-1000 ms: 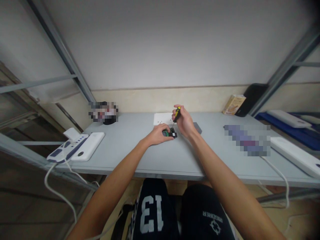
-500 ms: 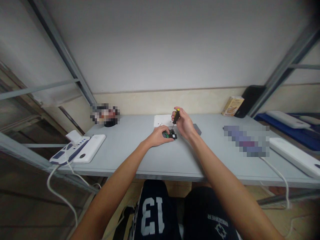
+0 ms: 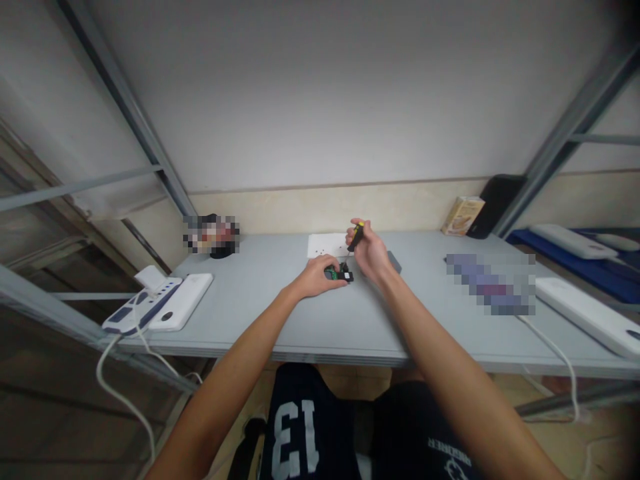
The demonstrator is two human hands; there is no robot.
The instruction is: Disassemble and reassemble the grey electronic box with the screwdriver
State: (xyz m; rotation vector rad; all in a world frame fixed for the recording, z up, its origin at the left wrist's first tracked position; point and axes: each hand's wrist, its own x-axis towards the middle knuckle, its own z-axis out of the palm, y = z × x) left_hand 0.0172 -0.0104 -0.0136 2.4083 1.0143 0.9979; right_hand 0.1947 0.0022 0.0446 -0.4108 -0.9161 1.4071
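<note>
1. Power strip (image 3: 143, 307): lies on the grey tabletop (image 3: 335, 323), well apart, left of my left grip.
2. My left hand (image 3: 315, 276): thumb on the near side, fingers on the far side, pinching the device low over the tabletop.
3. White sheet (image 3: 319, 243): just beyond my left fingers. Small dark specks lie loose on it, possibly screws; their origin cannot be told.
4. Device (image 3: 345, 275): within my left pinch. Green circuitry is exposed, so the opened state appears reached; a black part lies at its right end. Whether fasteners remain in it cannot be told.
5. Screwdriver (image 3: 355, 239): tilted, shaft running down from my right grip to the device; seating of the tip is unclear.
6. My right hand (image 3: 375, 257): fingers closed around the handle.
7. Grey flat object (image 3: 395, 263): just right of my right grip, partly hidden.
</note>
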